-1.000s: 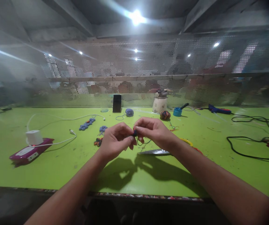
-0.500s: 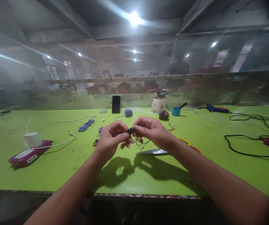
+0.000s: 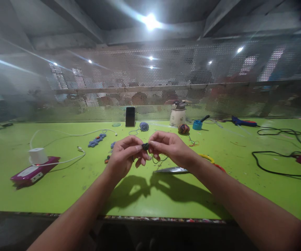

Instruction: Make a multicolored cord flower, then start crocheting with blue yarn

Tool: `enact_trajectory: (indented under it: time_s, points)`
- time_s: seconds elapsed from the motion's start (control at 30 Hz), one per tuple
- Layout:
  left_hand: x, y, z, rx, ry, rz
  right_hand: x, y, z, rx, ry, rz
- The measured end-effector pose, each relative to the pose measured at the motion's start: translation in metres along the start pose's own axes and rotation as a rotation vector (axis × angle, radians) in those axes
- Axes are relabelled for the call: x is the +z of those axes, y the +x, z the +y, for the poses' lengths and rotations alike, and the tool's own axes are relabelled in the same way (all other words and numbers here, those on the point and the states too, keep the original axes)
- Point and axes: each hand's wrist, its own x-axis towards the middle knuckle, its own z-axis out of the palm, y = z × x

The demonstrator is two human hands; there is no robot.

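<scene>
plainly, both hands meet over the middle of the green surface (image 3: 82,195), raised above it, with a small dark piece (image 3: 145,146), seemingly of yarn, between them. the left hand (image 3: 126,152) pinches it between thumb and forefinger; the right hand (image 3: 167,147) brings its fingertips together at the other end and seems to nip it there, though the exact contact is too small to see. held by its ends, the piece probably stays steady and in sight. a dark strand (image 3: 155,161) hangs just below the right fingers. the scissors (image 3: 173,169) lie partly hidden under the right forearm, blade pointing left, likely left there for easy reach. the blue yarn ball (image 3: 144,126) and the multicoloured yarn ball (image 3: 183,129) sit behind the hands, presumably out of their way. both forearms cross the front edge, so the elbows can swing without meeting the surface. to the left, a wide gap runs to the purple power strip (image 3: 35,170); to the right, another reaches the black cord (image 3: 268,170). the perforated screen (image 3: 150,76) bounds the back, well beyond the fingertips.
</scene>
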Motion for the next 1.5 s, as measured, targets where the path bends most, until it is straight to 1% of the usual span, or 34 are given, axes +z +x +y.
enact_trajectory:
  time_s: [0.43, 0.77, 0.97, 1.2, 1.4, 1.5]
  points:
    - [0.0008, -0.0001, 0.0008, -0.004, -0.017, -0.015, 0.0018, 0.0005, -0.0022, 0.009, 0.008, 0.006]
    - [0.0036, 0.0009, -0.0003, -0.014, 0.01, -0.013, 0.0016, 0.0006, -0.0009, 0.001, -0.001, 0.003]
    - [0.0026, 0.0008, -0.0008, -0.023, -0.007, -0.054, 0.001, 0.0005, 0.0003, 0.006, 0.002, 0.005]
    - [0.002, 0.0017, -0.001, -0.016, 0.032, -0.027, 0.0014, 0.0007, -0.0006, -0.009, -0.015, 0.005]
    - [0.0041, 0.0024, -0.0019, -0.088, 0.102, 0.024, 0.0019, 0.0, -0.0025, -0.005, -0.049, 0.009]
    - [0.0028, 0.0032, -0.0022, -0.104, 0.077, 0.003, 0.0024, 0.0002, -0.0031, -0.004, -0.047, 0.013]
